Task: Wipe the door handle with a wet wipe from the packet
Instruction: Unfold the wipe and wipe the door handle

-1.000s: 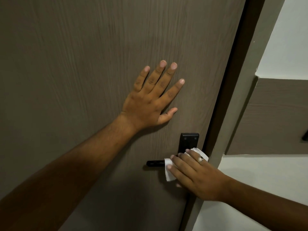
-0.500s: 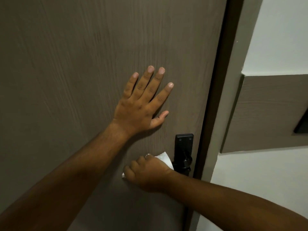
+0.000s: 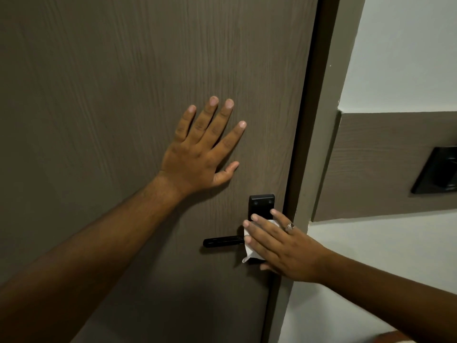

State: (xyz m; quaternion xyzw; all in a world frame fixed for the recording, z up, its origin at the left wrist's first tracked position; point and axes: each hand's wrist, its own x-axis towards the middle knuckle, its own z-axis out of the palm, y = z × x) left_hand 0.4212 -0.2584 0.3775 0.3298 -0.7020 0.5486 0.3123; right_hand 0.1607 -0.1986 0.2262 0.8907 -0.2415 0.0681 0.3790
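Observation:
A black lever door handle (image 3: 222,241) juts left from a black backplate (image 3: 261,204) on a brown wood-grain door (image 3: 123,95). My right hand (image 3: 284,246) presses a white wet wipe (image 3: 248,253) against the handle's base, near the backplate, fingers stretched over the wipe; a ring shows on one finger. My left hand (image 3: 205,149) lies flat on the door above and left of the handle, fingers spread, holding nothing. The wipe packet is not in view.
The grey door frame (image 3: 321,144) runs down just right of the handle. Beyond it is a pale wall with a brown panel (image 3: 383,164) carrying a black switch plate (image 3: 437,169) at the right edge.
My right hand has slid the wipe back right along the lever, from its left end to its base by the backplate, uncovering the lever. The left hand stays flat on the door.

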